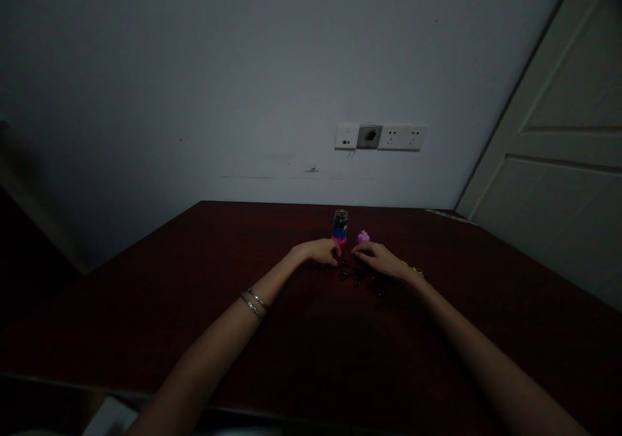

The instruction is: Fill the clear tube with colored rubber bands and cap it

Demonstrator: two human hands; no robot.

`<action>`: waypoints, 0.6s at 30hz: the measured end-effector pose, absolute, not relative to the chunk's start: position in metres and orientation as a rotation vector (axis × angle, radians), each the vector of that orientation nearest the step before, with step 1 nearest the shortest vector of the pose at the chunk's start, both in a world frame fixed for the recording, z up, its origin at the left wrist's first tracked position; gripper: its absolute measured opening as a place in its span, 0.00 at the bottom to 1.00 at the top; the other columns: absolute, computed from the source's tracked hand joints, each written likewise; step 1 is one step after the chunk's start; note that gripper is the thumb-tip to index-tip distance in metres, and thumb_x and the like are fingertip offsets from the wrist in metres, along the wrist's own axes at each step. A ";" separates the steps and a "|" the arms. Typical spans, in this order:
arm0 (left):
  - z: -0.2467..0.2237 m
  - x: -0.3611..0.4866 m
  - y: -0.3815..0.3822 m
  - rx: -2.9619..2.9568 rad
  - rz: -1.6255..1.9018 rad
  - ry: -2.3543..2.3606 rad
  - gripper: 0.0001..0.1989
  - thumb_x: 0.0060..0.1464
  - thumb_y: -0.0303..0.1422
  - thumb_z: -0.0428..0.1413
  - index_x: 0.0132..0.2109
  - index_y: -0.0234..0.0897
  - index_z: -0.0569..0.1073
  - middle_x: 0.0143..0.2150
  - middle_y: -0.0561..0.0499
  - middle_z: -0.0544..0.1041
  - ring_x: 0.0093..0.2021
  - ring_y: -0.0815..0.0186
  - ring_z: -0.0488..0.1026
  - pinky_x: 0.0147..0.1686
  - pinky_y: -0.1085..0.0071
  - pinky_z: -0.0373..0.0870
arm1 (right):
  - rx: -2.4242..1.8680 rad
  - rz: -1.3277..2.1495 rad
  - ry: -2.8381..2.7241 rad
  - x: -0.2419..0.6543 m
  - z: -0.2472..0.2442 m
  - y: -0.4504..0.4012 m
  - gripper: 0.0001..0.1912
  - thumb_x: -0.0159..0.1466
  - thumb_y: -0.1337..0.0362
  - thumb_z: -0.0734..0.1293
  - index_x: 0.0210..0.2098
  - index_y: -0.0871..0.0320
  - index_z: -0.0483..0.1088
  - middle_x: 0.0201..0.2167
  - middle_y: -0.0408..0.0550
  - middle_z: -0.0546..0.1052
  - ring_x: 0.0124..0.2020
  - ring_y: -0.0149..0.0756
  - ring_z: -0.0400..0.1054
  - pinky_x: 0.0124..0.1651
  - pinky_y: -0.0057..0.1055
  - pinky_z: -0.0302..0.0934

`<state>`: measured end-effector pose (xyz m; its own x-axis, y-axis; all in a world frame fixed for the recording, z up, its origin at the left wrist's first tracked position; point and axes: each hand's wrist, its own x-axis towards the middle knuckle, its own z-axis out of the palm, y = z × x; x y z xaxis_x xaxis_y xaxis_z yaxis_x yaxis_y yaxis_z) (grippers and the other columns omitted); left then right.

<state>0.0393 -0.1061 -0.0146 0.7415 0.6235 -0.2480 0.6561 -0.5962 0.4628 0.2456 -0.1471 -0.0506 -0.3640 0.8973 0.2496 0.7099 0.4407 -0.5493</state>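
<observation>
A small clear jar [341, 221] stands on the table, with dark contents, a blue band and a pink bottom part. Just in front of it is my left hand [321, 251], its fingers curled down close to the tabletop; anything between them is too small to tell. My right hand [381, 259] reaches in from the other side, fingers drawn together and pointing left. Whatever its fingertips pinch is hidden. Behind that hand sits a pink knobbed piece [363, 236], perhaps a lid. Several small dark shiny pieces [346, 274] lie scattered between and below my hands.
The dark red-brown table [218, 235] backs onto a grey wall [218, 67]. Sockets and switches [401, 138] are set in the wall above the jar. A pale panelled door [558, 144] stands at the right. Below the table's front edge, a white object [111, 416] shows.
</observation>
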 end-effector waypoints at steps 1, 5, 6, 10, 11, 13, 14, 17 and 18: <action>-0.016 0.042 -0.108 2.412 -0.085 0.934 0.19 0.45 0.29 0.54 0.47 0.34 0.68 0.30 0.52 0.71 0.23 0.73 0.66 0.22 0.78 0.61 | -1.350 0.513 -2.169 0.245 -0.050 -0.147 0.16 0.59 0.61 0.58 0.37 0.62 0.73 0.36 0.51 0.76 0.37 0.38 0.68 0.43 0.33 0.60; -0.022 0.049 -0.112 2.405 -0.055 0.808 0.18 0.46 0.29 0.53 0.47 0.35 0.69 0.31 0.52 0.71 0.23 0.75 0.65 0.22 0.80 0.60 | -1.308 0.713 -2.187 0.245 -0.047 -0.147 0.17 0.58 0.58 0.59 0.35 0.62 0.73 0.32 0.49 0.76 0.33 0.36 0.68 0.39 0.31 0.61; -0.024 0.050 -0.113 2.379 -0.050 0.779 0.17 0.46 0.29 0.53 0.46 0.35 0.69 0.31 0.52 0.71 0.23 0.75 0.64 0.22 0.80 0.59 | -1.290 0.761 -2.201 0.245 -0.045 -0.148 0.17 0.58 0.58 0.59 0.35 0.62 0.73 0.32 0.48 0.76 0.33 0.35 0.68 0.39 0.31 0.61; -0.025 0.050 -0.113 2.246 -0.047 0.704 0.15 0.47 0.31 0.51 0.45 0.35 0.70 0.31 0.53 0.71 0.23 0.75 0.64 0.20 0.80 0.59 | -1.255 0.894 -2.236 0.248 -0.037 -0.150 0.17 0.57 0.57 0.60 0.34 0.63 0.74 0.31 0.48 0.76 0.32 0.35 0.67 0.38 0.31 0.61; -0.024 0.049 -0.113 2.214 -0.041 0.694 0.16 0.48 0.31 0.51 0.45 0.35 0.70 0.31 0.53 0.71 0.23 0.75 0.65 0.20 0.80 0.59 | -1.257 0.910 -2.237 0.249 -0.035 -0.152 0.17 0.57 0.56 0.61 0.35 0.63 0.74 0.31 0.49 0.76 0.32 0.35 0.67 0.37 0.31 0.61; -0.021 0.046 -0.112 2.152 -0.019 0.674 0.16 0.48 0.32 0.51 0.45 0.35 0.70 0.30 0.52 0.71 0.23 0.74 0.65 0.19 0.79 0.59 | -1.265 0.938 -2.245 0.252 -0.030 -0.154 0.17 0.55 0.56 0.62 0.36 0.63 0.73 0.32 0.49 0.76 0.33 0.35 0.67 0.38 0.31 0.61; -0.019 0.044 -0.110 2.130 -0.001 0.665 0.16 0.48 0.32 0.52 0.45 0.34 0.71 0.30 0.52 0.71 0.23 0.74 0.65 0.19 0.79 0.59 | -1.272 0.958 -2.250 0.254 -0.027 -0.156 0.17 0.55 0.57 0.63 0.37 0.63 0.73 0.33 0.49 0.76 0.34 0.35 0.67 0.38 0.31 0.61; -0.015 0.034 -0.104 2.086 0.049 0.640 0.13 0.48 0.32 0.52 0.41 0.32 0.73 0.27 0.52 0.71 0.22 0.74 0.66 0.18 0.80 0.58 | -1.326 1.053 -2.273 0.261 -0.019 -0.160 0.19 0.52 0.58 0.66 0.41 0.62 0.71 0.35 0.50 0.75 0.35 0.35 0.68 0.38 0.31 0.61; -0.014 0.029 -0.102 2.069 0.057 0.637 0.12 0.48 0.32 0.52 0.39 0.31 0.74 0.27 0.51 0.71 0.22 0.74 0.66 0.18 0.80 0.57 | -1.352 1.070 -2.281 0.264 -0.016 -0.161 0.20 0.51 0.58 0.67 0.41 0.62 0.71 0.35 0.50 0.75 0.34 0.35 0.68 0.37 0.31 0.61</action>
